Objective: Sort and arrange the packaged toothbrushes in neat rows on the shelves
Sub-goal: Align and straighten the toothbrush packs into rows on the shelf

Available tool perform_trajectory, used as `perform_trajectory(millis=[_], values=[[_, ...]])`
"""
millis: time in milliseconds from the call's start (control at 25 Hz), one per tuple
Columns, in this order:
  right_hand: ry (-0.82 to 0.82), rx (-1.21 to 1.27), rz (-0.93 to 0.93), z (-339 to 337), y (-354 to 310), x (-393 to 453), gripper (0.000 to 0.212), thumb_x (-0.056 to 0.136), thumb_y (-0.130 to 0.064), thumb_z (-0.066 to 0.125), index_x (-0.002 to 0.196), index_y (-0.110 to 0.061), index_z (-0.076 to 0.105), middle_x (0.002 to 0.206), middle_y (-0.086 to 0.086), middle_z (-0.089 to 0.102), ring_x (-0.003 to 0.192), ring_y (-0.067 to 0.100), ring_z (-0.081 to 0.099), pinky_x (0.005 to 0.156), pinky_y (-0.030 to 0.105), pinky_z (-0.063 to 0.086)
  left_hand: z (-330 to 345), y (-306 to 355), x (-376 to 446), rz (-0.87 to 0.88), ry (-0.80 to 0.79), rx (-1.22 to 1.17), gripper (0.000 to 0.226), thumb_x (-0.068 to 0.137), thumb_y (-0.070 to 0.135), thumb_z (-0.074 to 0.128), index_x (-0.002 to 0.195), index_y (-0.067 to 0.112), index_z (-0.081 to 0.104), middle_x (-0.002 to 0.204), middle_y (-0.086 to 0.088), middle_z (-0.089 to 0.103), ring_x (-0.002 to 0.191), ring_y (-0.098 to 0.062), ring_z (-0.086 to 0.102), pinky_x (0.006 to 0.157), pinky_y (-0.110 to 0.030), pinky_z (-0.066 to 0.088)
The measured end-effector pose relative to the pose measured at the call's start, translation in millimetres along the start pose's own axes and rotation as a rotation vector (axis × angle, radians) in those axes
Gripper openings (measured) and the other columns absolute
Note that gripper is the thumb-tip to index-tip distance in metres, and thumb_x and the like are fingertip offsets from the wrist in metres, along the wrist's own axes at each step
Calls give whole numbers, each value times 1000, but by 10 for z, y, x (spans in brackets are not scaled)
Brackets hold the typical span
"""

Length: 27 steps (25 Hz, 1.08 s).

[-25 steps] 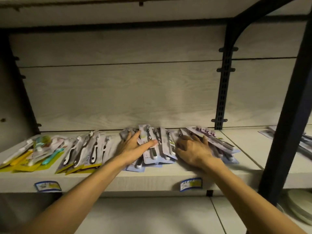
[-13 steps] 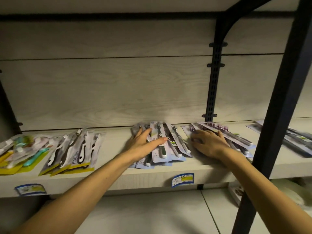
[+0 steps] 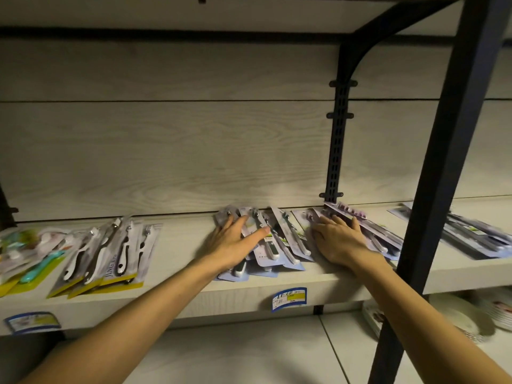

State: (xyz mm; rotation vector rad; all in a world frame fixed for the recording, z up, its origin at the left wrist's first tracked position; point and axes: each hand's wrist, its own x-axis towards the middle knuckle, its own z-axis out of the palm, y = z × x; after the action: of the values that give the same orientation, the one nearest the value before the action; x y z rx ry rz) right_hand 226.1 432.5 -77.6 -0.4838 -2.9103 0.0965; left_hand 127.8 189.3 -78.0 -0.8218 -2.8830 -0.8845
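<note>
Shelf point(image 3: 180, 245) toothbrush packs point(image 3: 274, 242) lie under both hands point(image 3: 339, 241).

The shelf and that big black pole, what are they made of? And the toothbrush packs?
The shelf looks like pale wood-grain board, matte; the streaky lines may be printed laminate. The black pole looks like painted metal: straight, thin, smooth and dark. The toothbrush packs under the left hand look like printed card with clear plastic bubbles, since they catch glints of light.
</note>
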Motion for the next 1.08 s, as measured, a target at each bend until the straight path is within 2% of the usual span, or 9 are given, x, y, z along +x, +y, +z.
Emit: perform_trajectory(millis=[120,240,360,480,560,720,880,960,1080], values=[[-42,33,58,-104,73,57,43,106,-38,28,139,-32,54,156,-9,39,148,19,26,119,64,0,66,125,-16,-12,25,31,105,68,100,24,154,39,26,167,6,18,149,-29,30,116,-49,33],[70,64,8,-158,42,42,40,105,-28,36,140,-31,55,157,-9,38,150,17,21,120,57,3,131,305,-27,-34,36,-48,101,77,95,26,159,37,11,168,0,17,148,-34,31,112,-44,36],[251,276,-147,-274,-228,-7,48,97,-8,43,139,-25,57,153,-4,46,144,18,36,117,38,28,24,319,-35,-146,143,-269,91,88,84,27,160,33,4,167,-4,19,148,-38,30,114,-47,33],[274,357,-302,-334,-702,-31,39,100,-17,47,137,-16,60,146,4,54,135,24,46,108,32,37,-305,91,1,-164,216,-156,72,96,73,24,147,23,42,155,-6,43,137,-34,44,108,-42,38],[263,349,-374,-287,-1046,-20,39,100,-25,48,136,-13,60,142,9,56,132,28,49,107,37,41,-565,-126,-29,-103,268,-21,65,99,67,26,133,18,55,145,-4,51,129,-30,50,101,-37,40],[208,295,-483,-119,-1735,13,40,95,-24,51,133,-15,59,139,9,56,128,33,51,104,41,43,-1101,-710,-143,-96,326,145,64,101,62,30,139,17,53,149,-4,49,134,-27,48,105,-34,38],[196,288,-483,-15,-2440,-85,45,101,-29,49,145,-19,49,149,6,49,133,29,48,106,39,42,-1544,-1431,-373,-120,318,173,59,101,62,32,131,21,59,139,-4,57,124,-26,54,96,-32,42],[130,338,-450,8,-2772,-129,48,103,-35,45,148,-20,43,151,7,46,133,30,49,105,39,42,-1694,-1716,-430,-145,286,105,62,97,70,31,125,24,62,132,-1,61,118,-24,58,93,-33,44],[53,457,-403,22,-3251,-148,53,104,-44,39,152,-21,39,153,8,43,136,31,46,108,39,39,-1797,-2021,-491,-119,210,46,81,82,89,22,119,30,65,127,2,64,115,-22,60,97,-37,47]])
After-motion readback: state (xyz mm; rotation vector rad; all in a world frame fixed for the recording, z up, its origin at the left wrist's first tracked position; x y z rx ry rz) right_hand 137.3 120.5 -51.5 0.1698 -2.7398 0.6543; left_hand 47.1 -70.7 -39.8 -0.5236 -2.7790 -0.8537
